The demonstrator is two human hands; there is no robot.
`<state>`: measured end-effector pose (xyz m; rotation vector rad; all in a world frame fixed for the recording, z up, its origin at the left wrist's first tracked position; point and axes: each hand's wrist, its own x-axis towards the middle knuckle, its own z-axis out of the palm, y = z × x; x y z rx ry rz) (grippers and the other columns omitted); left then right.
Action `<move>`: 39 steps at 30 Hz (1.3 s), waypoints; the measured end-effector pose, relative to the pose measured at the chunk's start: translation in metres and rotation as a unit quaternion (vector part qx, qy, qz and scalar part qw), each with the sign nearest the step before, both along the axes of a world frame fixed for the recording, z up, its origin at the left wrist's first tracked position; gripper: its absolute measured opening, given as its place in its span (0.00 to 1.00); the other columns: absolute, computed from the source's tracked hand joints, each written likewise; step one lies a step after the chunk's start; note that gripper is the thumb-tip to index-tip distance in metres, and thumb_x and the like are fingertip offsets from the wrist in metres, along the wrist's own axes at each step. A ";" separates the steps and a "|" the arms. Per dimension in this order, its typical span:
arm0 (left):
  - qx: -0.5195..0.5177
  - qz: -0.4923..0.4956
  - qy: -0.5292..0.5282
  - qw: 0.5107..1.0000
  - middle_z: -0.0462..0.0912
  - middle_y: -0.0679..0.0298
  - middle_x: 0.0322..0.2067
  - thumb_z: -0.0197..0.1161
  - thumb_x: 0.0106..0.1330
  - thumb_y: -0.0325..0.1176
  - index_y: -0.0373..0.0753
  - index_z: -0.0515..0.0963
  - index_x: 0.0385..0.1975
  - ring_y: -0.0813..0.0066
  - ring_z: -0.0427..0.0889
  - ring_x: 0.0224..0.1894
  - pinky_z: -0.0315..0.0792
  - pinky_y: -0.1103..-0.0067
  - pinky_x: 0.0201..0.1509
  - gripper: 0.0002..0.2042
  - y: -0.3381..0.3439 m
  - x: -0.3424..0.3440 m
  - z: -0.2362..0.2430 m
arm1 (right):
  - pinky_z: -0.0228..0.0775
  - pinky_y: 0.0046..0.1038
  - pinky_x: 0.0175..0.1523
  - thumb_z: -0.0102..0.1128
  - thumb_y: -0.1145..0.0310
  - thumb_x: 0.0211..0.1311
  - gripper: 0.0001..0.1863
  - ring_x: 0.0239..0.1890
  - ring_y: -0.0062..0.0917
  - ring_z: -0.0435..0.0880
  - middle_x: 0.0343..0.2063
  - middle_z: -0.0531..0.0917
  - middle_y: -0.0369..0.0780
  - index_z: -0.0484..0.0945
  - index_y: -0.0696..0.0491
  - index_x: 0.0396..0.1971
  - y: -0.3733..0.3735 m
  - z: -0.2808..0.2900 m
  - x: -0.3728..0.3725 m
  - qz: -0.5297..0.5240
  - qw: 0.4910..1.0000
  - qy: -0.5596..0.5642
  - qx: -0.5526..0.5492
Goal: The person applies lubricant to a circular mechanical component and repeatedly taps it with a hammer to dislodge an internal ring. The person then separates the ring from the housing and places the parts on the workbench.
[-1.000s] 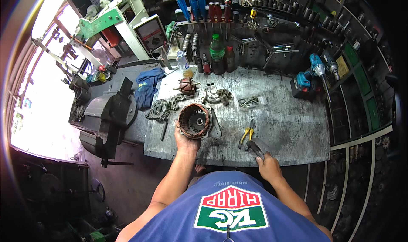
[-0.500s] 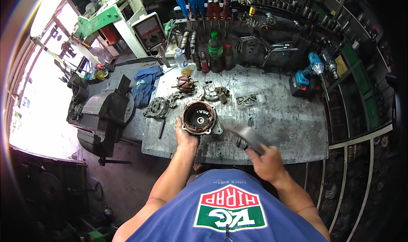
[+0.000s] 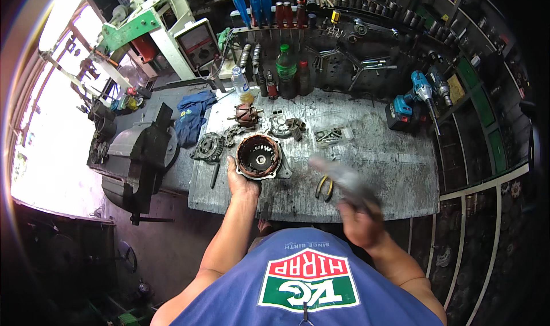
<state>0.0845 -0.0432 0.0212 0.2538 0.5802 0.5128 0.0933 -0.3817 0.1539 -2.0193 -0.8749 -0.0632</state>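
My left hand (image 3: 243, 183) grips a round alternator housing (image 3: 279, 164) from below left. Its open side faces up, showing a ring of copper windings (image 3: 240, 154) and a dark inside with a central hole. To the right, my right hand (image 3: 362, 226) is closed round a long grey tool (image 3: 346, 183). Motion smears the tool, so I cannot tell its kind; its far end points toward the housing but stays apart from it. Pliers (image 3: 329, 189) with yellow-and-black handles lie beneath the tool's path. Beyond the housing sits a copper-coloured rotor (image 3: 247, 114).
Loose alternator parts (image 3: 209, 147) and a dark rod (image 3: 215, 175) lie left of the housing. A clear tray of small hardware (image 3: 333, 136) rests farther back. Bottles (image 3: 286, 68) line the rear, a vise (image 3: 140, 148) stands left, and a cordless power tool (image 3: 423, 88) is at the back right.
The housing in my left hand has shifted slightly left. My right hand has come slightly lower with the blurred tool, and the pliers now show more fully.
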 end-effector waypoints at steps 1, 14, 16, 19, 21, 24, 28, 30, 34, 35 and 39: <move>0.010 0.001 0.009 1.000 0.80 0.53 0.70 0.37 0.88 0.58 0.40 0.75 0.71 0.49 0.77 0.72 0.68 0.47 0.79 0.32 0.000 0.001 0.000 | 0.76 0.36 0.37 0.61 0.52 0.81 0.20 0.29 0.34 0.80 0.31 0.84 0.42 0.82 0.57 0.39 -0.003 0.005 -0.003 -0.036 0.992 0.000 0.122; 0.071 0.017 0.010 0.997 0.78 0.52 0.71 0.37 0.88 0.58 0.36 0.73 0.72 0.51 0.76 0.72 0.67 0.53 0.80 0.33 0.001 0.000 0.010 | 0.71 0.35 0.36 0.57 0.59 0.83 0.16 0.29 0.27 0.74 0.29 0.78 0.40 0.76 0.55 0.57 -0.008 0.022 0.000 -0.032 0.985 -0.015 0.169; 0.067 0.018 0.019 0.997 0.80 0.52 0.69 0.37 0.88 0.59 0.35 0.74 0.71 0.52 0.79 0.70 0.69 0.54 0.80 0.34 -0.001 0.002 0.008 | 0.70 0.29 0.35 0.55 0.57 0.85 0.16 0.26 0.19 0.71 0.29 0.77 0.36 0.74 0.54 0.58 -0.006 0.028 0.001 0.076 0.904 -0.009 0.421; 0.093 0.035 0.007 0.995 0.82 0.51 0.66 0.40 0.88 0.58 0.32 0.76 0.69 0.53 0.82 0.67 0.72 0.56 0.78 0.34 -0.003 0.009 0.009 | 0.78 0.47 0.39 0.64 0.58 0.77 0.16 0.31 0.46 0.85 0.32 0.87 0.46 0.82 0.58 0.46 0.023 0.008 0.003 0.005 0.974 -0.211 0.081; 0.164 0.048 0.027 0.985 0.84 0.51 0.63 0.42 0.88 0.57 0.30 0.77 0.66 0.54 0.84 0.64 0.76 0.58 0.75 0.33 -0.002 0.008 0.013 | 0.80 0.54 0.46 0.64 0.62 0.76 0.19 0.38 0.66 0.85 0.30 0.86 0.60 0.82 0.64 0.50 0.048 -0.018 0.004 -0.044 0.944 0.193 -0.263; 0.110 -0.001 -0.011 0.994 0.85 0.50 0.63 0.42 0.88 0.57 0.30 0.78 0.66 0.52 0.84 0.65 0.76 0.56 0.74 0.33 0.003 0.008 0.017 | 0.80 0.47 0.56 0.64 0.69 0.75 0.18 0.48 0.56 0.88 0.45 0.88 0.56 0.80 0.62 0.59 0.032 -0.029 -0.002 -0.045 0.981 0.163 -0.100; 0.064 0.014 0.028 0.997 0.80 0.49 0.69 0.36 0.88 0.58 0.32 0.75 0.70 0.50 0.78 0.71 0.69 0.54 0.80 0.34 0.004 0.002 0.013 | 0.78 0.35 0.42 0.57 0.64 0.82 0.10 0.33 0.32 0.82 0.35 0.83 0.39 0.82 0.54 0.50 -0.016 -0.011 0.003 -0.015 0.976 0.104 0.190; 0.039 0.018 0.034 0.999 0.80 0.50 0.69 0.36 0.88 0.59 0.33 0.75 0.70 0.51 0.77 0.71 0.68 0.53 0.80 0.34 0.003 0.006 0.010 | 0.77 0.35 0.39 0.58 0.57 0.82 0.15 0.30 0.32 0.80 0.32 0.82 0.38 0.82 0.55 0.40 -0.014 -0.021 0.009 0.099 0.942 0.089 0.307; 0.213 -0.004 0.018 0.977 0.81 0.51 0.68 0.39 0.87 0.60 0.36 0.75 0.70 0.52 0.78 0.70 0.69 0.55 0.79 0.34 0.007 0.012 0.014 | 0.80 0.57 0.47 0.62 0.57 0.76 0.21 0.42 0.64 0.87 0.35 0.87 0.62 0.82 0.63 0.49 0.023 -0.086 0.007 -0.007 0.961 0.150 -0.232; 0.126 -0.026 0.014 0.992 0.81 0.53 0.68 0.39 0.88 0.55 0.39 0.77 0.69 0.54 0.80 0.69 0.71 0.56 0.77 0.30 0.010 0.009 0.016 | 0.80 0.57 0.47 0.63 0.57 0.76 0.22 0.42 0.64 0.87 0.35 0.87 0.62 0.82 0.64 0.50 0.024 -0.100 0.010 -0.044 0.958 0.157 -0.235; -0.018 -0.006 0.013 1.000 0.81 0.54 0.68 0.38 0.87 0.49 0.42 0.77 0.69 0.51 0.80 0.69 0.76 0.52 0.74 0.26 0.011 -0.004 0.007 | 0.80 0.57 0.48 0.66 0.55 0.74 0.23 0.42 0.64 0.87 0.37 0.87 0.63 0.83 0.64 0.50 -0.023 -0.129 0.007 -0.106 0.966 0.161 -0.172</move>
